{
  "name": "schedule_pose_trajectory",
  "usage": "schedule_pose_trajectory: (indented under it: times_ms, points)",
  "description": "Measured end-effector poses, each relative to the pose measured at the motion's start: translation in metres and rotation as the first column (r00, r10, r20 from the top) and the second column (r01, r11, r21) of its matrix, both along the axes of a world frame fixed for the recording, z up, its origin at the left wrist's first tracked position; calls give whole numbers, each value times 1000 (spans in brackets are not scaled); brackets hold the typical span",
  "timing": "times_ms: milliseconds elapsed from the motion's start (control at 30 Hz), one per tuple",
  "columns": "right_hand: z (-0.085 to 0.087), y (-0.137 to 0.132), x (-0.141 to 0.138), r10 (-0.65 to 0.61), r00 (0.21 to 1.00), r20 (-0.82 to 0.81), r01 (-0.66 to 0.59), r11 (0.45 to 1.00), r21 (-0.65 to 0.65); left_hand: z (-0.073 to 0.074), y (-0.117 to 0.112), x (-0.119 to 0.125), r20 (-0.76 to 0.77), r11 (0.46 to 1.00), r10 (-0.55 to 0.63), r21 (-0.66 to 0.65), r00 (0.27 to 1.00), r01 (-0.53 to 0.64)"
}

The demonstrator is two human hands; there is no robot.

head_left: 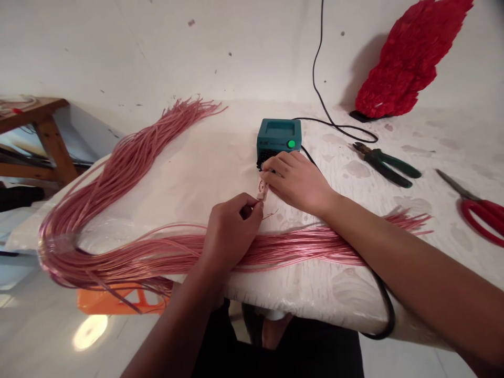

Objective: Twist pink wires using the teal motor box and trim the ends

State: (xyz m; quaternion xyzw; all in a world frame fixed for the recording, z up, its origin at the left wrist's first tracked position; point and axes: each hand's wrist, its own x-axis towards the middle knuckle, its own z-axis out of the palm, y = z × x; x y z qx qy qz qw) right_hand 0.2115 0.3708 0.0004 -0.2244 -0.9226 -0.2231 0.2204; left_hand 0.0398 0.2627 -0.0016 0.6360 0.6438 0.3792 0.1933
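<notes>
Fingers of the left hand [233, 231], centre of frame, are pinched narrow at the lower end of a small pale piece [261, 187]; thumb and forefinger meet there. Right hand [301, 181], just right of centre: fingers bent, at the piece's upper end and in front of a teal box [279, 131]; exactly what they grip cannot be told, contact being partly hidden. Small piece sits between the two hands, just below the box. Box, upper centre, stands on the covered desk [220, 152] and bears a green button [291, 144]; black cable [316, 84] runs along the desk behind it and up to the top edge. Bundle of pink strands [157, 251] bends in a U at left, one leg toward upper centre, the other passing under the left hand and right forearm to right of centre. Pliers [394, 167], dark green handles, lie right of centre with handles spread; red-handled scissors [482, 212] at the right edge. Upper right: red ruffled object [413, 63], leaning.
</notes>
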Motion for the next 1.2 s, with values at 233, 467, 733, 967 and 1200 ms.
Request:
schedule_pose_trajectory:
  times_ms: [233, 467, 733, 967, 1200]
  points:
    - [2, -1, -1, -20, 1000, 8, 20, 1000, 14, -1, 2, 0, 9, 1000, -3, -1, 1000, 3]
    - [1, -3, -3, -41, 999, -17, 40, 999, -33, 0, 1, 0, 0, 1000, -6, 6, 1000, 6]
    - [-1, 13, 15, -64, 973, -223, 54, 997, -51, -1, 1, -2, 15, 1000, -14, -12, 1000, 14]
    - [-5, 27, 24, -382, 864, -327, 339, 923, -181, -2, 2, -1, 21, 1000, -16, -2, 1000, 16]
    - [-5, 24, 20, -401, 860, -317, 356, 914, -193, -1, 2, -1, 12, 1000, -13, 0, 1000, 13]
